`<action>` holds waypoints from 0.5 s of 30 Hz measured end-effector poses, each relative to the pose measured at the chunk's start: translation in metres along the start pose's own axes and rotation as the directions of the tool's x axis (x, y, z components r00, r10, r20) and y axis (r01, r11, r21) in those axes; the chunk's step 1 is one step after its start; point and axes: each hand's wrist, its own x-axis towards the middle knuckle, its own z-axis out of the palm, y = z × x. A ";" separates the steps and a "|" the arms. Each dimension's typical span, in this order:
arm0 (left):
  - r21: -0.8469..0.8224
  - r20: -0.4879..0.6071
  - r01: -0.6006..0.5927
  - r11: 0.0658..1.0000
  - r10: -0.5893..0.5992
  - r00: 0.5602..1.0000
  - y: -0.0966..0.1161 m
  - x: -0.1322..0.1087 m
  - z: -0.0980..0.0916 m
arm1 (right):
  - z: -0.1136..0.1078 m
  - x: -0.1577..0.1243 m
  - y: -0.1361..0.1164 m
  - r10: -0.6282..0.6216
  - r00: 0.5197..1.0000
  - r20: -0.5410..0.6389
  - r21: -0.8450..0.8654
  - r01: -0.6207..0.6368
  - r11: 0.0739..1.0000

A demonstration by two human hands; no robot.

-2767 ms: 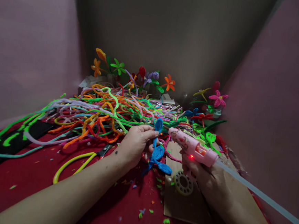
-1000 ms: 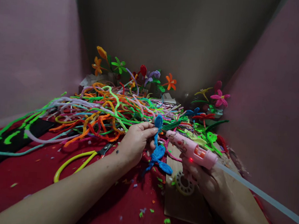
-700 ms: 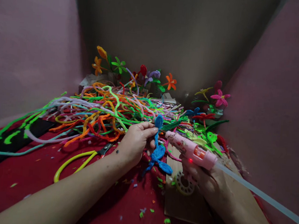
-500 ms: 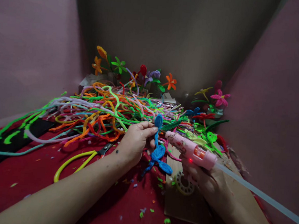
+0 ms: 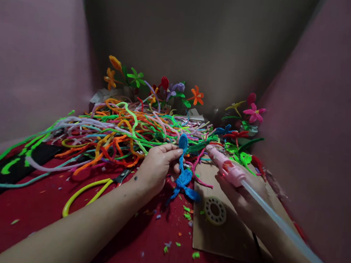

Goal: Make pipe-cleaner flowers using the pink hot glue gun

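Observation:
Between the thumb and fingers of my left hand [image 5: 157, 168] is a blue pipe-cleaner piece [image 5: 185, 178], twisted into several loops, its top loop upright and the rest hanging below. My right hand [image 5: 239, 195] grips a pink hot glue gun [image 5: 226, 164] with a long translucent glue stick [image 5: 280, 223] out of its back. The nozzle points up and left, apart from the blue piece. A small red light glows on the gun; its handle is hidden by my fingers. Just right of the blue piece lies a bent pink pipe cleaner [image 5: 200, 178].
Behind my hands spreads a tangled heap of coloured pipe cleaners [image 5: 124, 127]. Finished pipe-cleaner flowers [image 5: 196, 95] stand at the back. Yellow-handled scissors [image 5: 81, 189] lie beside my left forearm. A tape roll [image 5: 215, 211] rests on cardboard [image 5: 221, 242]. Scraps dot the red cloth [image 5: 142, 242].
My right hand has drawn the glue gun slightly to the right and turned it, so the tape roll is uncovered. My left hand keeps the blue piece almost still.

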 end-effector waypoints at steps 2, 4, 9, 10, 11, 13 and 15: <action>0.010 -0.005 0.007 1.000 -0.007 1.000 -0.001 0.000 0.000 | -0.004 -0.008 0.008 0.010 1.000 0.016 -0.187 -0.007 0.982; 0.022 0.003 0.011 1.000 -0.011 1.000 -0.003 0.001 0.000 | -0.009 -0.024 0.018 -0.020 1.000 0.018 -0.333 0.025 0.943; 0.025 0.028 0.033 0.999 -0.034 0.999 -0.007 -0.001 0.003 | -0.016 -0.076 0.038 -0.022 0.999 0.043 -0.527 0.042 0.849; 0.017 0.028 0.039 0.999 -0.039 0.999 -0.007 -0.001 0.003 | -0.016 -0.083 0.039 0.029 0.999 0.026 -0.553 -0.009 0.833; 0.008 0.026 0.043 0.999 -0.043 0.999 -0.007 -0.002 0.004 | -0.017 -0.089 0.040 0.089 0.996 0.004 -0.571 -0.071 0.818; 0.008 0.011 0.039 0.999 -0.039 0.999 -0.007 -0.002 0.005 | -0.020 -0.095 0.040 0.193 0.981 -0.026 -0.594 -0.170 0.786; 0.041 -0.010 0.014 0.999 -0.014 1.000 -0.008 -0.001 0.004 | -0.023 -0.095 0.039 0.268 0.963 -0.042 -0.616 -0.236 0.752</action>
